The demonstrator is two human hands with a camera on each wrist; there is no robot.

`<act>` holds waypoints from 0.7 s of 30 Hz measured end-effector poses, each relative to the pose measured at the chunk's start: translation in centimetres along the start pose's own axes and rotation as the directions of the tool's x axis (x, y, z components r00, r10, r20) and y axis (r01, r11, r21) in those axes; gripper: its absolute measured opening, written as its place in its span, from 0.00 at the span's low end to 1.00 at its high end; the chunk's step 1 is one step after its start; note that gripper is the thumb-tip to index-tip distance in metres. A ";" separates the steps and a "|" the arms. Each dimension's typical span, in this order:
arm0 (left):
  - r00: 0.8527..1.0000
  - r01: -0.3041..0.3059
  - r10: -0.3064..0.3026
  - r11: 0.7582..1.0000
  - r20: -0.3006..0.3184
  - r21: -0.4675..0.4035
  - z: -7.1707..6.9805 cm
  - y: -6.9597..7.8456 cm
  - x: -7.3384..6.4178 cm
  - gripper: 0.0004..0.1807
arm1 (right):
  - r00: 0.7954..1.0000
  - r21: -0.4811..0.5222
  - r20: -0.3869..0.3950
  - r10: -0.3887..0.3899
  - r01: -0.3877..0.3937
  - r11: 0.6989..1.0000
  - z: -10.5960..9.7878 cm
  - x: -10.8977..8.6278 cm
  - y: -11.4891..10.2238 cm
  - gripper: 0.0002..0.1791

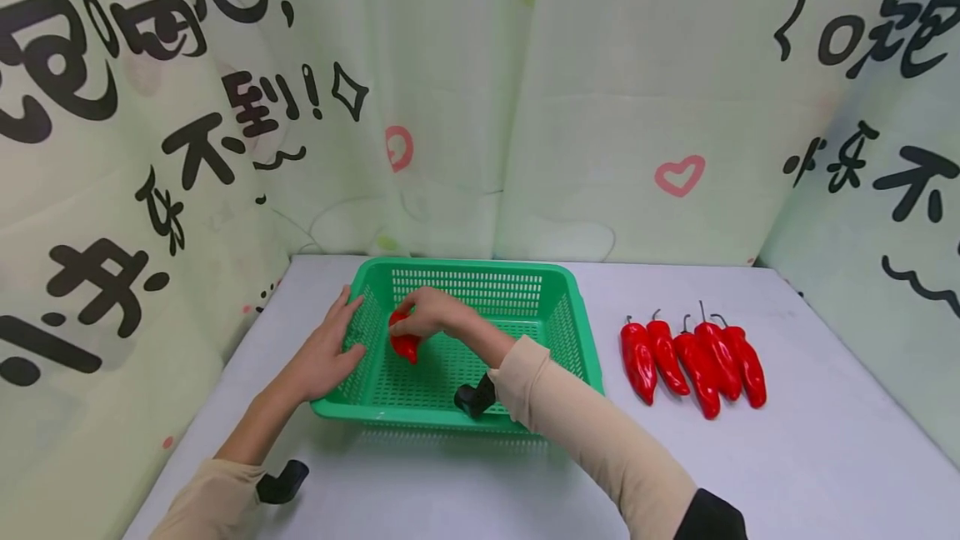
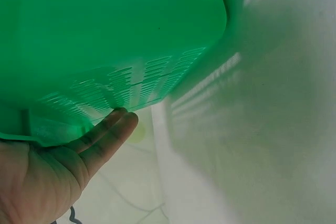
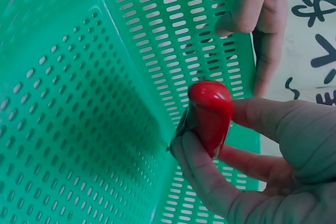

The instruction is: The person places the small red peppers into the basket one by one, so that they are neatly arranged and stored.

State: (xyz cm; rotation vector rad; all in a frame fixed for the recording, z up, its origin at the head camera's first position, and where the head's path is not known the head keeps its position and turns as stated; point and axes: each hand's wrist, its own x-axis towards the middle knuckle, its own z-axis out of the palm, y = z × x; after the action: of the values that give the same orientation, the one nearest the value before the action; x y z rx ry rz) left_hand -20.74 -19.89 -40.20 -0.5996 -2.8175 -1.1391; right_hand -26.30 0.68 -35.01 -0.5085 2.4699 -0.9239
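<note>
In the head view, my right hand (image 1: 431, 312) reaches into a green plastic basket (image 1: 465, 265) near its left side. Its thumb and fingers pinch a red chili pepper (image 1: 406, 347), whose glossy rounded end shows close up in the right wrist view, against the slotted wall. My left hand (image 1: 337, 348) holds the basket's left rim, thumb on the inner side. In the left wrist view, the fingers (image 2: 113, 137) lie straight along the outside of the wall. A bit of red shows through a slot there.
Several red chili peppers (image 1: 697, 361) lie side by side on the white table (image 1: 817, 440), right of the basket, stems pointing away. Behind and beside the table hangs a pale green curtain (image 1: 585, 107) with black lettering and pink hearts.
</note>
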 end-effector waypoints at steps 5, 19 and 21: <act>1.000 0.004 -0.004 1.000 -0.002 0.004 0.0 0.1 0.1 0.38 | 0.998 -0.016 0.045 0.043 -0.043 0.999 0.2 0.3 -0.3 0.28; 1.000 0.012 -0.012 1.000 -0.004 -0.002 0.0 0.1 0.0 0.38 | 0.996 0.020 0.071 0.057 -0.058 0.998 0.1 0.5 -0.1 0.30; 1.000 0.012 -0.012 1.000 -0.004 -0.004 0.0 0.1 0.0 0.38 | 0.997 0.032 0.065 0.051 -0.053 0.998 0.0 0.3 -0.1 0.30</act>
State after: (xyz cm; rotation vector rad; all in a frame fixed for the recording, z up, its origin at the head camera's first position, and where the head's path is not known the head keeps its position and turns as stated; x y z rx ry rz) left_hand -20.73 -19.82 -40.15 -0.5806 -2.8201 -1.1462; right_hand -26.52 0.52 -34.99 -0.4537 2.3946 -0.9131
